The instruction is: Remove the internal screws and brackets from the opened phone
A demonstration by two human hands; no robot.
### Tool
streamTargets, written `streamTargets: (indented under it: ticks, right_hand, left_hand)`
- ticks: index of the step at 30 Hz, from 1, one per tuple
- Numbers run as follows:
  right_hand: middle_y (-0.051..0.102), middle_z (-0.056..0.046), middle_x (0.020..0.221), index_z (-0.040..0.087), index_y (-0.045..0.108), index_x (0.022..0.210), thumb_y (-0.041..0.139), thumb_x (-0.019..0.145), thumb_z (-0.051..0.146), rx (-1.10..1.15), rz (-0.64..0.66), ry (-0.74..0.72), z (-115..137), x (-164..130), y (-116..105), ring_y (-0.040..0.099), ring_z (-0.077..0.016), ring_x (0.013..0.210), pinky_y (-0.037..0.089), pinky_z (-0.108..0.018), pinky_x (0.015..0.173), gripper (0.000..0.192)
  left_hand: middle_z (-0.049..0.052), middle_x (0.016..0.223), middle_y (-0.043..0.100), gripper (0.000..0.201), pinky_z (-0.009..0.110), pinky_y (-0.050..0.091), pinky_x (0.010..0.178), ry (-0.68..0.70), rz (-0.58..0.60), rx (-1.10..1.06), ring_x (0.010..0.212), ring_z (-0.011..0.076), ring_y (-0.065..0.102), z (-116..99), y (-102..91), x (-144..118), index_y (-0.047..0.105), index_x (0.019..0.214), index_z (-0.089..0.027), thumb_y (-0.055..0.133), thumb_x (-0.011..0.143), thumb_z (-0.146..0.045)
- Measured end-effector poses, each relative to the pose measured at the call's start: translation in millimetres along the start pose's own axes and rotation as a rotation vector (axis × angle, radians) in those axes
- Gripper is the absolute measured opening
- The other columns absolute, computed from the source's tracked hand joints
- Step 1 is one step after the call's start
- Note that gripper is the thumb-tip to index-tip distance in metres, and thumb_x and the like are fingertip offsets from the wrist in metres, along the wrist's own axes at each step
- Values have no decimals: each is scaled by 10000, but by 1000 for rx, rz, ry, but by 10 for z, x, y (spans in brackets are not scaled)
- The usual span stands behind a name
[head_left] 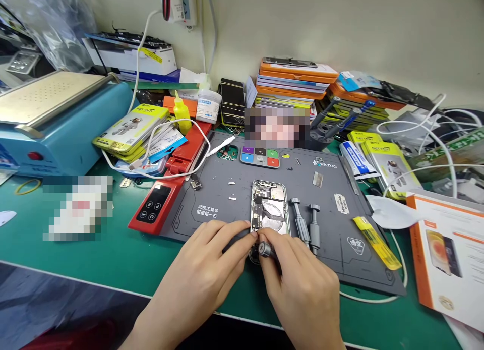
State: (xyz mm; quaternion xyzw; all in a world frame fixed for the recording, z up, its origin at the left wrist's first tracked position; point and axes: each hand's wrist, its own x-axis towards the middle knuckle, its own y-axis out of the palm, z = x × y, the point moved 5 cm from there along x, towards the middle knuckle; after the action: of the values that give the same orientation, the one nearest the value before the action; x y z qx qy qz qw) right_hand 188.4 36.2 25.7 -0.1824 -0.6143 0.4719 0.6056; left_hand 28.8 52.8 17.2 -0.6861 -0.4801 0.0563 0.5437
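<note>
An opened phone (278,194) lies on the dark grey work mat (227,214), its inner parts and round charging coil (271,214) exposed. My right hand (298,279) is closed around a grey screwdriver (265,249), whose round cap points up toward me. Its fingertips are over the lower part of the phone. My left hand (204,264) is closed at the phone's lower left edge, with its fingertips almost meeting the right ones. Something dark shows under its fingers, too hidden to name. Two more grey screwdrivers (300,220) (314,228) lie just right of the phone.
A red device with touch buttons (151,203) borders the mat's left side. Behind the phone is a coloured tray (260,158). A yellow packet (378,243) and an orange-white box (446,254) lie right. A blue machine (56,138), battery boxes (132,125) and loose cables surround the mat.
</note>
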Motion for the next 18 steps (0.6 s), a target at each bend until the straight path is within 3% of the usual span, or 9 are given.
streamTargets:
  ticks: [18]
  right_hand:
    - [767,3,837,165,737,1109,552,1089,164,-24,13,-19,20,22,-8,700,-169,718,447,-306,667,187]
  left_hand:
    - [106,1431,716,317,452,607,1006,-10,14,-10,1164,271,667,0,0,9,662,1424,-155,532,1139,-111]
